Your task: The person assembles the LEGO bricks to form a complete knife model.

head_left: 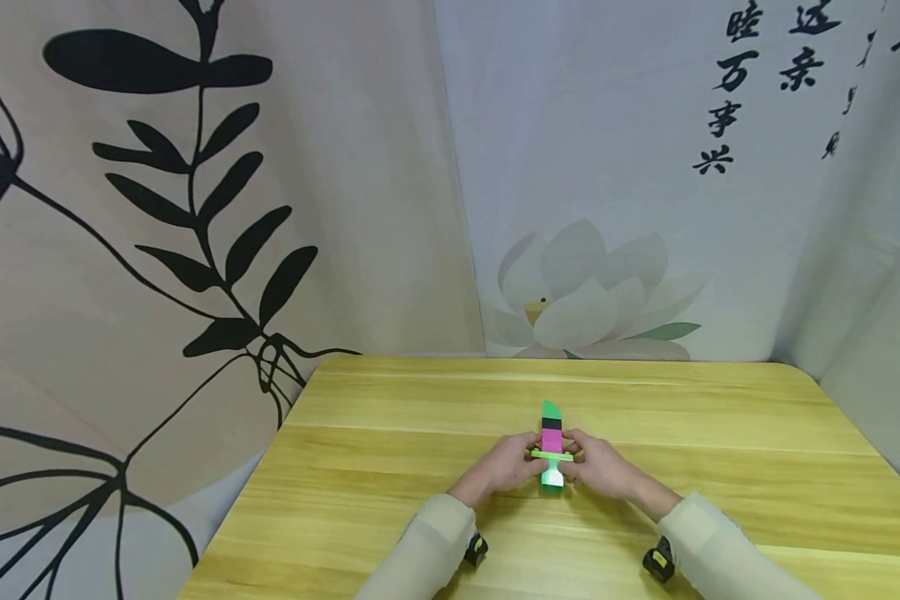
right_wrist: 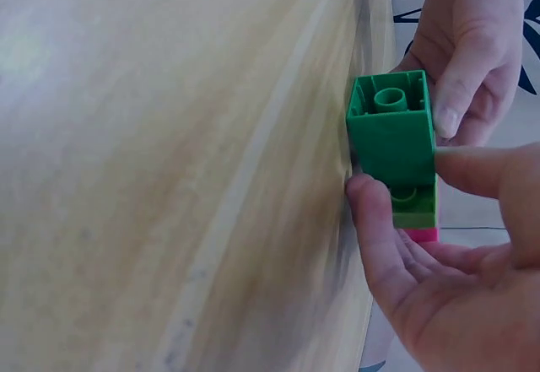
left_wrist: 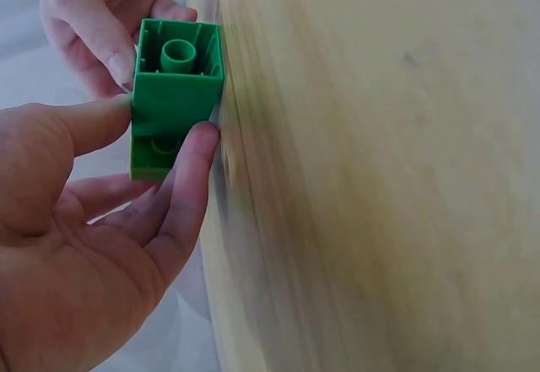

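Note:
A knife-shaped stack of toy building blocks [head_left: 552, 440] is held between both hands over the wooden table. It has a green slanted tip, a black band, a pink section, a lime crosspiece [head_left: 552, 456] and a green handle. From the left, my left hand [head_left: 508, 463] pinches it near the crosspiece; from the right, my right hand [head_left: 603, 468] does the same. Both wrist views look onto the handle's hollow end, a green block [left_wrist: 173, 102] with a round tube inside. Fingers and thumbs lie along its sides, and the tip is hidden there.
The wooden table [head_left: 390, 417] spreads around the hands. Behind it hangs a pale curtain [head_left: 375, 208] printed with dark leaves, a lotus and characters. Small black devices [head_left: 658, 560] sit at both wrists, beside light sleeves [head_left: 720, 542].

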`<state>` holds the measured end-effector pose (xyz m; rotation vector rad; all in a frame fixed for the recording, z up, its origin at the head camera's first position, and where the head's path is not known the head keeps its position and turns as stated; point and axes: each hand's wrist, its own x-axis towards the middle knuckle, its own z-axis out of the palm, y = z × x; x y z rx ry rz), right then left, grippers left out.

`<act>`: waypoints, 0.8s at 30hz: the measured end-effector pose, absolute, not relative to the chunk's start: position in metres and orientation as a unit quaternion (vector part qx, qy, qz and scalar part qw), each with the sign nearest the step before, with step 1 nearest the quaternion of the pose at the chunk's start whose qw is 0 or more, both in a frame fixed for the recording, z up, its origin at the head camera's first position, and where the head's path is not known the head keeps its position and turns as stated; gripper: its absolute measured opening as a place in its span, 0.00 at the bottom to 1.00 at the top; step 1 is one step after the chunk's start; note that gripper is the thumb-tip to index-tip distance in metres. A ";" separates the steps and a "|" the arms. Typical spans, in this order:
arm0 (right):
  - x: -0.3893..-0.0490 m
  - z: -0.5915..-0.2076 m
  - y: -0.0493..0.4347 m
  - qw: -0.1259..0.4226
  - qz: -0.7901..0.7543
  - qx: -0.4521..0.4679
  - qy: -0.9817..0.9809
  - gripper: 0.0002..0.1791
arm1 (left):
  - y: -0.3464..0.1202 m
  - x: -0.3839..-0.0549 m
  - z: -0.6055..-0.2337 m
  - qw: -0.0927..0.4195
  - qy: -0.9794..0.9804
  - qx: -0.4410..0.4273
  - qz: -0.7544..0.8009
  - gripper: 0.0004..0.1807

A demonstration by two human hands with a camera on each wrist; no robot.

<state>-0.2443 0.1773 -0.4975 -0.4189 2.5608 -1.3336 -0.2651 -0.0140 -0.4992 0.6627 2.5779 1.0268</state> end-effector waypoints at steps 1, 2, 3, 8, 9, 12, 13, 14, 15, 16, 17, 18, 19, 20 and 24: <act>-0.244 -0.498 0.178 0.113 -0.454 -0.145 0.872 0.33 | -0.014 -0.265 -0.500 0.145 0.894 0.230 0.355 0.18; -0.245 -0.498 0.178 0.113 -0.455 -0.148 0.871 0.33 | -0.014 -0.266 -0.500 0.146 0.894 0.229 0.356 0.18; -0.245 -0.498 0.178 0.113 -0.454 -0.150 0.871 0.33 | -0.013 -0.266 -0.500 0.149 0.893 0.227 0.358 0.19; -0.244 -0.500 0.177 0.118 -0.454 -0.152 0.870 0.33 | -0.012 -0.266 -0.500 0.161 0.891 0.216 0.365 0.16; -0.243 -0.500 0.176 0.119 -0.454 -0.150 0.870 0.32 | -0.012 -0.265 -0.501 0.161 0.892 0.214 0.363 0.15; -0.243 -0.502 0.175 0.119 -0.455 -0.148 0.870 0.31 | -0.012 -0.265 -0.502 0.158 0.894 0.211 0.361 0.13; -0.243 -0.503 0.175 0.119 -0.456 -0.148 0.870 0.31 | -0.012 -0.265 -0.502 0.157 0.895 0.210 0.360 0.12; -0.243 -0.503 0.175 0.120 -0.457 -0.148 0.869 0.31 | -0.012 -0.265 -0.502 0.157 0.894 0.208 0.363 0.12; -0.243 -0.503 0.175 0.119 -0.457 -0.150 0.869 0.31 | -0.012 -0.265 -0.501 0.158 0.894 0.205 0.366 0.13; -0.243 -0.503 0.175 0.119 -0.457 -0.152 0.869 0.31 | -0.012 -0.265 -0.501 0.156 0.895 0.202 0.367 0.13; -0.243 -0.503 0.175 0.120 -0.457 -0.152 0.868 0.31 | -0.012 -0.264 -0.501 0.155 0.895 0.200 0.366 0.13; -0.243 -0.503 0.175 0.120 -0.458 -0.153 0.868 0.31 | -0.013 -0.264 -0.501 0.155 0.895 0.197 0.368 0.14; -0.243 -0.503 0.174 0.120 -0.458 -0.154 0.867 0.31 | -0.013 -0.264 -0.501 0.153 0.896 0.196 0.367 0.14; -0.242 -0.503 0.174 0.121 -0.458 -0.155 0.867 0.31 | -0.013 -0.263 -0.502 0.152 0.897 0.195 0.367 0.14; -0.241 -0.505 0.173 0.120 -0.461 -0.152 0.866 0.31 | -0.017 -0.262 -0.500 0.153 0.895 0.195 0.371 0.15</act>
